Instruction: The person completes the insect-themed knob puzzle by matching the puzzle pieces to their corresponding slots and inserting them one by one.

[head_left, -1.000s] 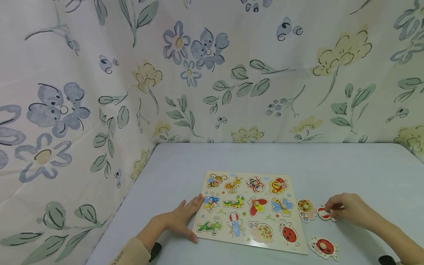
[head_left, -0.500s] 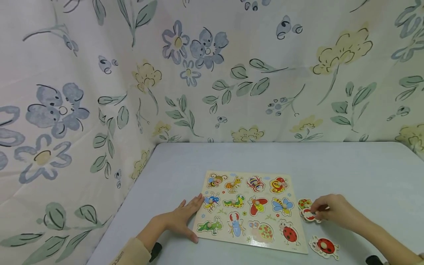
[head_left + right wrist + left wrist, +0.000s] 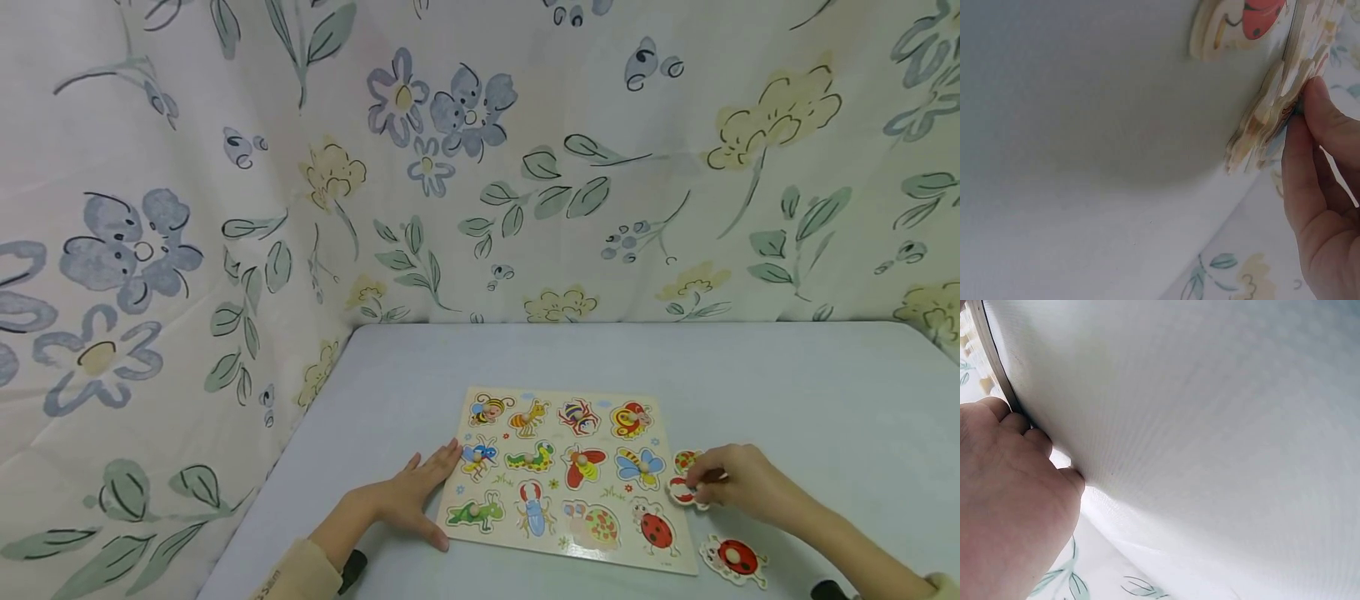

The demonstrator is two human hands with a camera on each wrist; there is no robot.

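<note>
My right hand [image 3: 750,483] pinches a stag beetle puzzle piece [image 3: 680,491] by its knob, with thumb and fingertips. The piece, showing red pincers on white, hangs at the right edge of the wooden insect puzzle board [image 3: 506,534]. It partly covers the snail piece [image 3: 686,460] in the head view; the hand hides its other end. A ladybug piece [image 3: 735,559] with a knob lies nearer the front. Along the board's left edge rests my left hand [image 3: 408,502], fingers extended and thumb spread. In the left wrist view its fingertips [image 3: 997,407] touch that edge.
Knobbed insect pieces such as the grasshopper [image 3: 476,512] sit in the board. Its beetle [image 3: 533,510], snail [image 3: 596,525] and ladybug [image 3: 654,528] pictures have no knobs. Flowered cloth [image 3: 555,225] hangs behind the white table [image 3: 405,367] and along its left side.
My right hand has carried the stag beetle piece leftward from the table's right side, past the snail piece, to the board's right edge. The left hand has stayed still.
</note>
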